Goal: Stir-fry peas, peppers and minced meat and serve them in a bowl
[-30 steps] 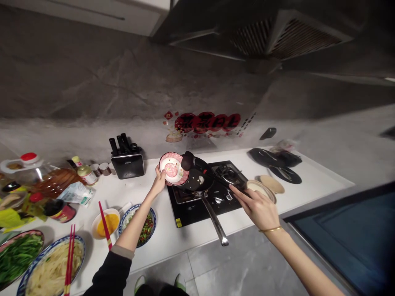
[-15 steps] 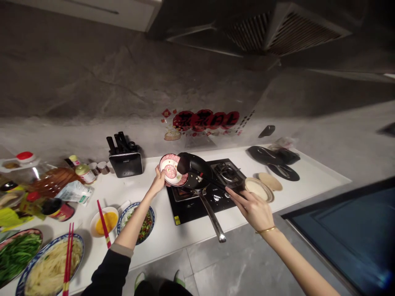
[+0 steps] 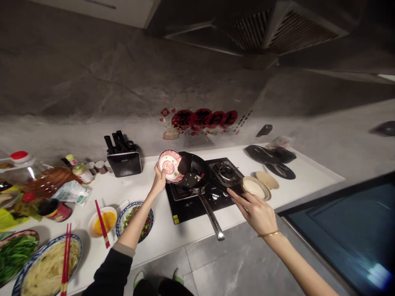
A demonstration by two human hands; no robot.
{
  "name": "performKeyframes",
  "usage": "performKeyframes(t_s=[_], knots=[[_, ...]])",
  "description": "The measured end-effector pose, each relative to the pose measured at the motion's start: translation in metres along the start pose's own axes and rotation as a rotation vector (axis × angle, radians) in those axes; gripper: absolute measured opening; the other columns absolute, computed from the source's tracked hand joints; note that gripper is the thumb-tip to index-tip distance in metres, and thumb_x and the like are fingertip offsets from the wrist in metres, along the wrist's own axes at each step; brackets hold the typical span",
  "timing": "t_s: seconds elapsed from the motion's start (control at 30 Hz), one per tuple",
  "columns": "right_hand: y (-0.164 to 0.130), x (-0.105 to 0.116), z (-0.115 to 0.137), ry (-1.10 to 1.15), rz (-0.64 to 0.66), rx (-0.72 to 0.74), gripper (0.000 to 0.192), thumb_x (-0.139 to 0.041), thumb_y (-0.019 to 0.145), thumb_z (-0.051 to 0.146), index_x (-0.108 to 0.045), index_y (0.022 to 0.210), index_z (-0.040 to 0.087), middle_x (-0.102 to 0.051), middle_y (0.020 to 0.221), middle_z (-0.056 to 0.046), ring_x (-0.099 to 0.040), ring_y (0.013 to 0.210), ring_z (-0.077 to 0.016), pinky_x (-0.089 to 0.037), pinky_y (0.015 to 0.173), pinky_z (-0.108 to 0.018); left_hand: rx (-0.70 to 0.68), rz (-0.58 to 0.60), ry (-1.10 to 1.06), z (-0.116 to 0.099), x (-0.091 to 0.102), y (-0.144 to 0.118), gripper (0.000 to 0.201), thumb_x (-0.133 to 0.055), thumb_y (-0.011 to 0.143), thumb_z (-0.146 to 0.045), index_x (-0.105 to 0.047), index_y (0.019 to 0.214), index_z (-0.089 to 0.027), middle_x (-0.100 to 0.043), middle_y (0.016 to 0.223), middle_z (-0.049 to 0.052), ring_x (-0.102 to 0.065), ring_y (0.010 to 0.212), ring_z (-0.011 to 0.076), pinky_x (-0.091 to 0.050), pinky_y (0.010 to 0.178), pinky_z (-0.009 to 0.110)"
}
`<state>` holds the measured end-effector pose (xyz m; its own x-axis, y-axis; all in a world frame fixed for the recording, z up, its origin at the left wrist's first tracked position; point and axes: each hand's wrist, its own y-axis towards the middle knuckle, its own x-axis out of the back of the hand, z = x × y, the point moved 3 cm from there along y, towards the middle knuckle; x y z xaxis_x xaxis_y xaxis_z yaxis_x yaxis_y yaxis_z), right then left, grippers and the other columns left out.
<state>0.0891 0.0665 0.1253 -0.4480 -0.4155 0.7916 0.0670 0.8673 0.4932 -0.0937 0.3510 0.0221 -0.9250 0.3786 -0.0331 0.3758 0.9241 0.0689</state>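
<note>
My left hand point(image 3: 159, 180) grips the near left rim of a pink and white patterned bowl point(image 3: 169, 165), tilted over the left side of a black frying pan point(image 3: 200, 165). A few small bits cling to the inside of the bowl. My right hand point(image 3: 254, 209) is closed around the handle of a black spatula point(image 3: 185, 164), whose blade is at the bowl's right edge. Small pale pieces lie in the pan, which sits on the left burner of a black gas stove point(image 3: 191, 211). Its steel handle point(image 3: 211, 216) points toward me, and neither hand touches it.
Left on the counter are a bowl of beaten egg point(image 3: 106, 222), a bowl of chopped vegetables point(image 3: 135, 222), noodles point(image 3: 51, 267), greens point(image 3: 17, 257) and bottles. A knife block point(image 3: 124, 163) stands behind. Right of the stove are a pale dish point(image 3: 254, 188) and black lids point(image 3: 261, 153).
The bowl and spatula blade have shifted slightly, staying together over the pan. The whole view has moved a little; both hands keep their grips.
</note>
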Motion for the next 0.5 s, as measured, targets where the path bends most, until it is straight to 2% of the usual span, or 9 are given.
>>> performKeyframes(t_s=[0.1, 0.23, 0.3, 0.37, 0.43, 0.5], knots=[[0.001, 0.000, 0.003, 0.013, 0.001, 0.007, 0.034, -0.041, 0.090, 0.032, -0.057, 0.120, 0.031, -0.054, 0.064, -0.001, -0.047, 0.059, -0.0110, -0.032, 0.057, -0.024, 0.004, 0.027, -0.024, 0.002, -0.004, 0.000, 0.064, -0.046, 0.084, -0.040, -0.016, 0.137, -0.019, -0.046, 0.128, 0.016, -0.062, 0.084, 0.0194, -0.052, 0.069, 0.029], [0.001, 0.000, 0.005, 0.016, 0.011, 0.013, 0.034, -0.040, 0.091, 0.032, -0.057, 0.120, 0.030, -0.054, 0.064, -0.001, -0.048, 0.059, -0.0110, -0.032, 0.057, -0.024, 0.021, 0.052, -0.019, 0.005, -0.010, 0.000, 0.070, -0.043, 0.084, -0.046, -0.007, 0.139, -0.020, -0.038, 0.133, 0.020, -0.061, 0.064, 0.0148, -0.052, 0.055, 0.029], [0.001, -0.002, 0.006, 0.010, 0.017, 0.010, 0.034, -0.039, 0.091, 0.033, -0.057, 0.120, 0.030, -0.054, 0.063, -0.001, -0.048, 0.059, -0.0109, -0.032, 0.057, -0.024, 0.004, 0.045, -0.003, 0.006, -0.013, 0.000, 0.070, -0.040, 0.085, -0.046, -0.006, 0.139, -0.019, -0.035, 0.135, 0.021, -0.062, 0.071, 0.0172, -0.053, 0.060, 0.032], [0.001, -0.004, 0.007, 0.005, 0.011, 0.008, 0.034, -0.039, 0.091, 0.034, -0.058, 0.119, 0.030, -0.053, 0.063, 0.000, -0.047, 0.058, -0.0106, -0.032, 0.057, -0.024, -0.040, 0.024, 0.020, 0.008, -0.015, 0.000, 0.067, -0.039, 0.086, -0.045, -0.008, 0.139, -0.017, -0.036, 0.135, 0.020, -0.061, 0.090, 0.0216, -0.052, 0.074, 0.035], [0.000, -0.006, 0.008, 0.001, -0.005, 0.007, 0.034, -0.039, 0.091, 0.034, -0.058, 0.119, 0.030, -0.053, 0.062, 0.000, -0.047, 0.057, -0.0103, -0.032, 0.056, -0.024, -0.093, -0.004, 0.041, 0.010, -0.017, 0.001, 0.064, -0.039, 0.087, -0.043, -0.011, 0.138, -0.015, -0.038, 0.134, 0.018, -0.053, 0.109, 0.0235, -0.045, 0.089, 0.037], [-0.001, -0.008, 0.007, -0.005, -0.018, 0.001, 0.034, -0.039, 0.091, 0.034, -0.059, 0.118, 0.030, -0.052, 0.062, 0.000, -0.046, 0.057, -0.0103, -0.031, 0.056, -0.024, -0.127, -0.026, 0.047, 0.013, -0.019, 0.002, 0.063, -0.039, 0.088, -0.042, -0.012, 0.138, -0.015, -0.039, 0.134, 0.017, -0.047, 0.117, 0.0232, -0.040, 0.096, 0.038]])
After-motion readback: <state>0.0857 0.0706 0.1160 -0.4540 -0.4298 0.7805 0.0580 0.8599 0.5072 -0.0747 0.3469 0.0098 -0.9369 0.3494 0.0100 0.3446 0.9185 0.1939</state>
